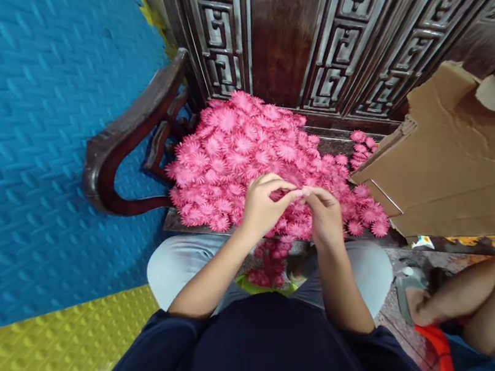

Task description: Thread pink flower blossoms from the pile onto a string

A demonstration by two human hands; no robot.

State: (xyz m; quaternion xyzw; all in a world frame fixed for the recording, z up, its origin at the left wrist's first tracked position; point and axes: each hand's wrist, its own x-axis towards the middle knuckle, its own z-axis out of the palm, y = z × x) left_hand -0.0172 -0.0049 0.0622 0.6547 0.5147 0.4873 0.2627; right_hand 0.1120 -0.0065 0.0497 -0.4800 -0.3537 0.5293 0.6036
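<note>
A large heap of pink artificial flower heads [238, 153] with thin spiky petals covers the dark wooden seat [177, 222]. My left hand [268, 198] and my right hand [323, 212] meet just above the front of the heap. Thumb and forefinger are pinched together on each hand, with the fingertips touching or nearly so. Whatever is between them is too small and too hidden by the fingers to name; a blurred pink patch shows just behind. More pink flower heads [271, 260] lie lower down between my knees, over a yellow-green edge [255, 285].
A carved wooden backrest [280, 48] rises behind the heap, and a curved armrest [106, 152] stands at left. Blue matting [29, 116] with a yellow strip [81, 334] lies beyond. To the right are a cardboard box [465, 162], another person's bare leg [467, 299] and a red stool-like object [444, 364].
</note>
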